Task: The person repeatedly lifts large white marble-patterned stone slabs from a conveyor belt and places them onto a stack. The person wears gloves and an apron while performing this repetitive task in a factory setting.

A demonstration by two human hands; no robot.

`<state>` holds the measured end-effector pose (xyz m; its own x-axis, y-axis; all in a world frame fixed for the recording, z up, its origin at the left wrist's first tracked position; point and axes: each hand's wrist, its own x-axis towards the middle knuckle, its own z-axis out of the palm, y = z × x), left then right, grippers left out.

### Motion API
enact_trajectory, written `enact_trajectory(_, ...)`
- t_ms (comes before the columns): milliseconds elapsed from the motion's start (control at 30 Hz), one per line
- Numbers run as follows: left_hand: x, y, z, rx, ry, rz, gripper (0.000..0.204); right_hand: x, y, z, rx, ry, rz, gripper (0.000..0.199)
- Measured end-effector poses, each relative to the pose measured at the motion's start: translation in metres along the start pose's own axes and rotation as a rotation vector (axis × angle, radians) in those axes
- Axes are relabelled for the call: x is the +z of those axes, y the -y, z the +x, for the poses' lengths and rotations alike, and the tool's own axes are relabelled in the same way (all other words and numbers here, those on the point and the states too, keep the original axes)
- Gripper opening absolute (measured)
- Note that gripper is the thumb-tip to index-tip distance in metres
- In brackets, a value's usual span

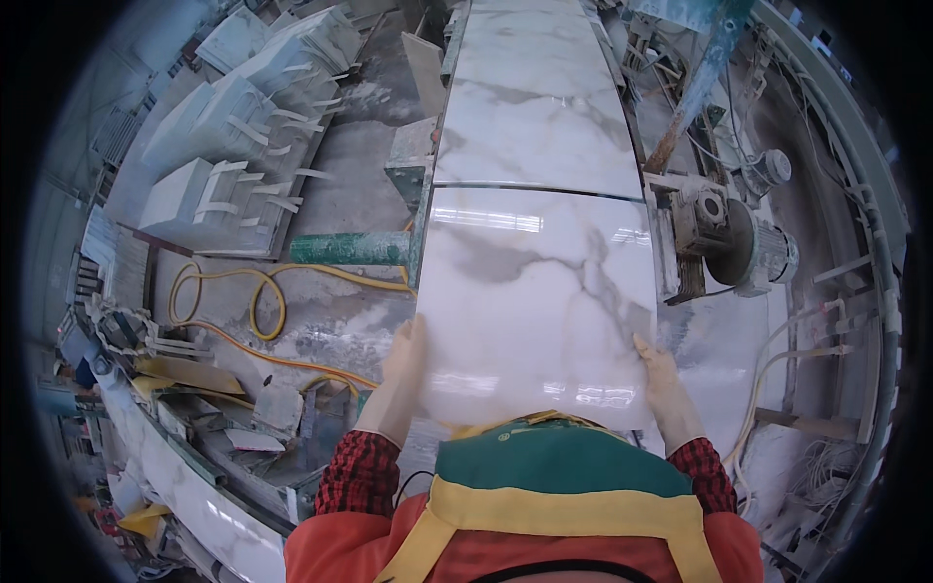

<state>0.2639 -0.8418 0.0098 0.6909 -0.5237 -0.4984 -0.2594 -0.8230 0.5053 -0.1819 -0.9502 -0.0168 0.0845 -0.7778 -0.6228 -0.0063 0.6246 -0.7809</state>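
Observation:
A glossy white marble slab (530, 291) with grey veins lies in front of me on a long conveyor line. My left hand (400, 374), in a light glove, grips the slab's left edge. My right hand (669, 384), also gloved, grips its right edge. A second veined slab (535, 107) lies farther along the line, with a narrow gap between the two. My red checked sleeves and a green, yellow and red apron fill the bottom of the view.
A grey motor and saw unit (739, 243) stands right of the line. Stacks of white slabs (233, 146) sit at the far left. A yellow hose (258, 311) loops over the wet floor, near scrap pieces (194, 389) and a green beam (350, 250).

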Motion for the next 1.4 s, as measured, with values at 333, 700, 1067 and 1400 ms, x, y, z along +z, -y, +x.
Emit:
enact_trajectory(333, -0.011, -0.021, -0.007, -0.011, 0.037, 0.022, 0.073, 0.018, 0.021, -0.011, -0.026, 0.007, 0.000, 0.063)
enact_trajectory(700, -0.003, -0.017, 0.015, 0.028, 0.011, -0.019, 0.072, 0.031, 0.048, -0.013, 0.039, 0.006, 0.003, 0.041)
enact_trajectory(1067, -0.001, -0.026, 0.021, 0.020, -0.019, -0.042, 0.073, -0.009, -0.007, 0.025, -0.358, 0.097, -0.337, 0.059)
enact_trajectory(1400, 0.008, -0.011, 0.056, -0.009, 0.060, 0.029, 0.080, 0.031, 0.049, 0.002, -0.071, 0.076, 0.073, 0.054)
